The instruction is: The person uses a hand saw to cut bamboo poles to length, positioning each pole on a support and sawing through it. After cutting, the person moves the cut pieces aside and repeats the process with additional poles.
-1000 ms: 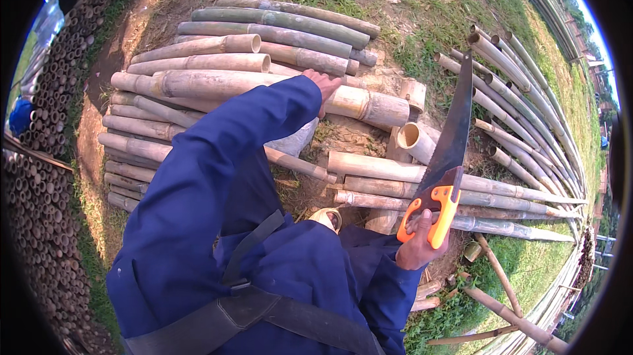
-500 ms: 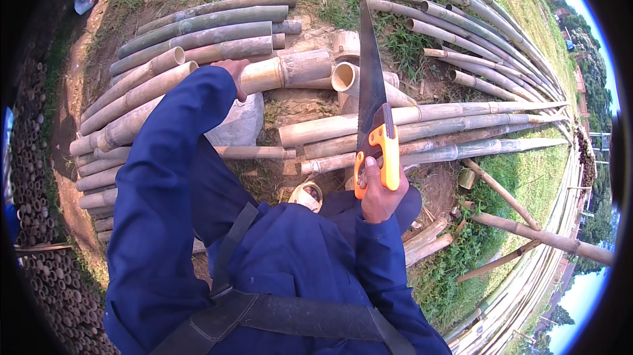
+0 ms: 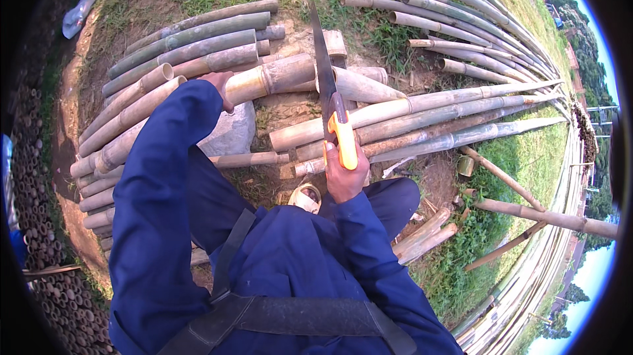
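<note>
My left hand (image 3: 219, 88) is wrapped around a thick bamboo pole (image 3: 273, 76), whose cut end points to the right. In my right hand (image 3: 347, 175) is a handsaw (image 3: 325, 71) with an orange and dark handle, my fingers closed round the grip. Its long dark blade points away from me and stands close beside the pole's right end; whether it touches cannot be told. Just behind the blade lies another bamboo piece (image 3: 369, 86), its left end partly hidden. A pale rock or sack-like block (image 3: 232, 132) sits below the held pole.
Cut bamboo lengths (image 3: 198, 30) lie in rows at the left. Long bamboo poles (image 3: 422, 105) reach toward the right, with another stack (image 3: 461, 15) beyond. A post frame (image 3: 541, 216) stands at the right. My sandalled foot (image 3: 306, 198) is between the poles.
My right hand has carried the handsaw leftward, bringing the blade beside the held pole's end. My left hand keeps its hold, and that pole's end now tilts slightly farther away from me.
</note>
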Motion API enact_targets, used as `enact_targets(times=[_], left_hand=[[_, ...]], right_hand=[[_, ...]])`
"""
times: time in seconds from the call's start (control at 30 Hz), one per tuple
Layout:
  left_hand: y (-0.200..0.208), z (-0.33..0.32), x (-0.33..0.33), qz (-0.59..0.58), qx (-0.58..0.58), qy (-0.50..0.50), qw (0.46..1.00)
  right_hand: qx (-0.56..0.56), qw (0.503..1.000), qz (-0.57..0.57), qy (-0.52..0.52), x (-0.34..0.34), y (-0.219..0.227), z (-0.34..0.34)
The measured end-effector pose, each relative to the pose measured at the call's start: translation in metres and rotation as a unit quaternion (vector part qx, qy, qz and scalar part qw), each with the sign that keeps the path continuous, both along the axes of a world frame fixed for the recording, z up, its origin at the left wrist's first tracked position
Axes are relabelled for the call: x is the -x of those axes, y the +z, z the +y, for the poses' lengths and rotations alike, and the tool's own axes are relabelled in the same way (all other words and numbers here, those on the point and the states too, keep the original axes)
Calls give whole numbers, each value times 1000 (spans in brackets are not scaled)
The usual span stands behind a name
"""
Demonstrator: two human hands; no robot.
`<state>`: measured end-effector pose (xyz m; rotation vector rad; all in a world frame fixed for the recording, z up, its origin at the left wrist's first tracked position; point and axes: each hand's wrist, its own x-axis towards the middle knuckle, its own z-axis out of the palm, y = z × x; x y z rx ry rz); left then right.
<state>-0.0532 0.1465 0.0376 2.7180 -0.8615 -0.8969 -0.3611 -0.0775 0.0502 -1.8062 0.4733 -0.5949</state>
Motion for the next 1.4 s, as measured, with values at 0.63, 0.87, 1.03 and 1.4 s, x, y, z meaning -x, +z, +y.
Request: enact_targets(times=[0.63,0.87,1.03,1.4], left_hand=[[-2,1,5,-60,-13,6,998],[-4,-1,-1,-66,-10,11,998],[-7,-3,-5,-103,-38,9,994],[5,60,-3,-126,-17,16,992]], right_hand=[[15,1000,-3,-27,-14,14,18],[27,999,6,-34,-26,26,23],[3,999,36,-26,48,23,29],[-119,987,111,12,89,41,23]])
